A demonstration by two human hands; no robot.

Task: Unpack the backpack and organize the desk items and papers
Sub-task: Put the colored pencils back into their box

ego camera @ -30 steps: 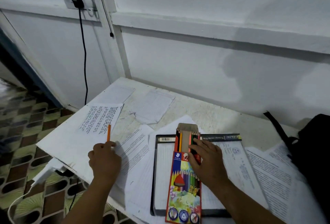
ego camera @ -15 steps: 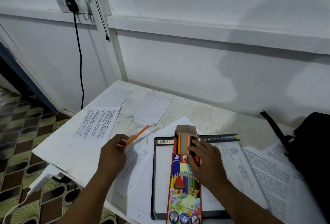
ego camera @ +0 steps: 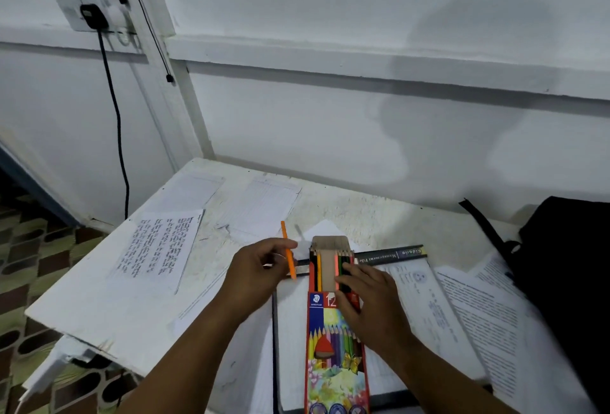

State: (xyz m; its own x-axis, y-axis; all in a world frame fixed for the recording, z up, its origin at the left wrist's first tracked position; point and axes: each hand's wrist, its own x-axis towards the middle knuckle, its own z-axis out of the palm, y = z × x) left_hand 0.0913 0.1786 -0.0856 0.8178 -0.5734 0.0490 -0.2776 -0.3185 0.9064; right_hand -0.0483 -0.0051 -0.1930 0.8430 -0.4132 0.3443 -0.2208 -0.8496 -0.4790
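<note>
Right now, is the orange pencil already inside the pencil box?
No, the left hand holds the orange pencil in the air beside the open pencil box.

The left hand (ego camera: 260, 268) is pinching an orange pencil (ego camera: 288, 250), holding it nearly upright just left of the open pencil box (ego camera: 333, 331). The right hand (ego camera: 369, 308) is pressing down on the box, fingertips on the pencils sticking out. The box is lying on a black file (ego camera: 392, 254). Papers (ego camera: 158, 248) are lying on the white surface (ego camera: 99, 308) left of the hands. A black backpack (ego camera: 574, 268) is sitting to the right.
</note>
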